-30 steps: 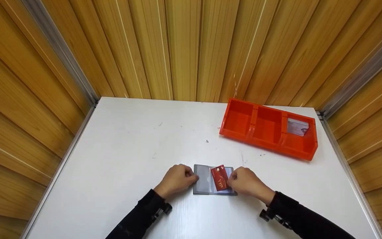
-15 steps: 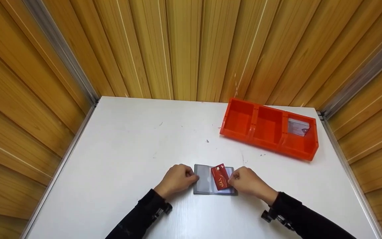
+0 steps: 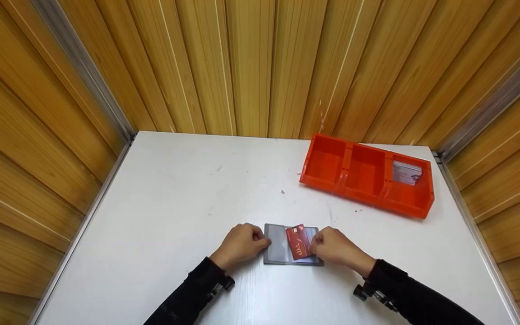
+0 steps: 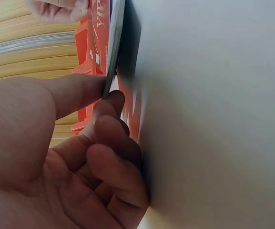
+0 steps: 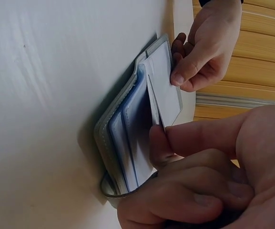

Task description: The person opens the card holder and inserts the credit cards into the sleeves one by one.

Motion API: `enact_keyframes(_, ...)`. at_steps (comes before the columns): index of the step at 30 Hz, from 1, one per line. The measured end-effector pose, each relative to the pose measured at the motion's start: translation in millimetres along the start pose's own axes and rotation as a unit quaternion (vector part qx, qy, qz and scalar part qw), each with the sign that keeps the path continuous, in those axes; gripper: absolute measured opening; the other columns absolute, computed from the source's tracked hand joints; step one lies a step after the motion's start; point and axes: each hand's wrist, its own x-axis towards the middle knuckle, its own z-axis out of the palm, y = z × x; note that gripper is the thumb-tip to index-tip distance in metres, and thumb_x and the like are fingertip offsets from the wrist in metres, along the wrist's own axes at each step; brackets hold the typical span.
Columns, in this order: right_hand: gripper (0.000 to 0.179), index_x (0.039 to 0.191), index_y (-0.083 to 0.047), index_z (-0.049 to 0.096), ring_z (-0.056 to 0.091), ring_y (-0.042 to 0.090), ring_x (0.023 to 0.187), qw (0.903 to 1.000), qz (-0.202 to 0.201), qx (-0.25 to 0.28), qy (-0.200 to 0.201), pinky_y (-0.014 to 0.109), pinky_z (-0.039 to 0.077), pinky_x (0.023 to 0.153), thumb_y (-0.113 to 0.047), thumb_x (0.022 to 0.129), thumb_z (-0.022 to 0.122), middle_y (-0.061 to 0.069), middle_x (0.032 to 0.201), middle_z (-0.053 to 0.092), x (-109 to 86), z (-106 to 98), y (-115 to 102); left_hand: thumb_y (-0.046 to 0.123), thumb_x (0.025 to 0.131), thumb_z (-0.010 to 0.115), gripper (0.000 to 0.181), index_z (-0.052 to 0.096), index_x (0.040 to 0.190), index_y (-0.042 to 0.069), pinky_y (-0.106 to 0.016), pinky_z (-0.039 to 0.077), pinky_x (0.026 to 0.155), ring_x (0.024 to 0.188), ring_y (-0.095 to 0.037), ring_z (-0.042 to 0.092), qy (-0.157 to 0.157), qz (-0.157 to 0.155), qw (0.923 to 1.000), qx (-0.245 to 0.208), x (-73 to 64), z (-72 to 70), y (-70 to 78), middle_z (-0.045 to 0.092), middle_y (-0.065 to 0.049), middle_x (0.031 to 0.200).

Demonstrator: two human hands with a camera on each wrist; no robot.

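Over the stitched wallet (image 3: 278,248) slants a rectangular card (image 3: 299,242).

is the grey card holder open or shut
Open. The card holder is spread at its fold, inner sides up; head view shows the red card over its right half.

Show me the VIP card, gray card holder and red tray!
VIP card (image 3: 299,242): head view, middle of its face.
Gray card holder (image 3: 277,251): head view, its left flap.
Red tray (image 3: 365,177): head view, middle compartment's floor.
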Motion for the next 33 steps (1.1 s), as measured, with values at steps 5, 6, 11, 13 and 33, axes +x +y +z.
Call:
enact_keyframes(5, 0.016, 0.074, -0.007, 0.078, 0.05, 0.013, 0.065, 0.9999, -0.006, 0.002, -0.014, 0.026, 0.037, 0.059, -0.007, 0.086, 0.068, -0.005, 0.07, 0.06, 1.0, -0.4, 1.1, 0.029, 0.097, 0.077, 0.027, 0.073, 0.073, 0.018, -0.024, 0.04, 0.067, 0.067, -0.005, 0.05, -0.002, 0.0, 1.0, 0.001, -0.3, -0.3, 0.3, 0.056, 0.014, 0.065)
enact_keyframes(6, 0.016, 0.074, -0.007, 0.078, 0.05, 0.013, 0.065, 0.9998, -0.005, 0.003, -0.017, 0.026, 0.037, 0.059, -0.007, 0.087, 0.068, -0.005, 0.07, 0.06, 1.3, -0.5, 1.5, 0.029, 0.097, 0.077, 0.028, 0.072, 0.072, 0.019, -0.024, 0.04, 0.067, 0.067, -0.005, 0.05, -0.002, 0.0, 1.0, 0.002, -0.4, -0.4, 0.3, 0.056, 0.015, 0.065)
enact_keyframes(11, 0.018, 0.075, -0.008, 0.079, 0.051, 0.014, 0.066, 0.9996, 0.003, -0.002, -0.027, 0.026, 0.038, 0.059, -0.005, 0.088, 0.066, -0.004, 0.073, 0.062, 1.8, -1.5, 0.2, 0.031, 0.098, 0.077, 0.029, 0.071, 0.071, 0.019, -0.025, 0.041, 0.068, 0.066, -0.006, 0.05, -0.002, 0.0, 1.0, 0.006, -0.2, -0.3, 0.1, 0.056, 0.015, 0.065)
enact_keyframes(13, 0.019, 0.075, -0.007, 0.078, 0.052, 0.015, 0.067, 0.9996, 0.008, -0.007, -0.027, 0.027, 0.039, 0.06, -0.004, 0.088, 0.065, -0.002, 0.073, 0.063, 2.2, -1.5, -1.0, 0.031, 0.098, 0.077, 0.029, 0.071, 0.072, 0.019, -0.025, 0.041, 0.068, 0.067, -0.006, 0.05, -0.004, -0.002, 1.0, 0.004, -0.3, -0.2, 0.0, 0.055, 0.015, 0.065)
enact_keyframes(33, 0.017, 0.079, -0.003, 0.078, 0.05, 0.014, 0.067, 0.998, -0.003, 0.034, -0.053, 0.026, 0.038, 0.06, -0.004, 0.09, 0.064, -0.005, 0.069, 0.057, 6.9, -2.5, 3.4, 0.032, 0.101, 0.077, 0.029, 0.073, 0.075, 0.019, -0.025, 0.04, 0.068, 0.065, -0.005, 0.048, -0.007, 0.018, 0.9997, 0.017, -0.3, -2.1, -1.3, 0.054, 0.015, 0.064)
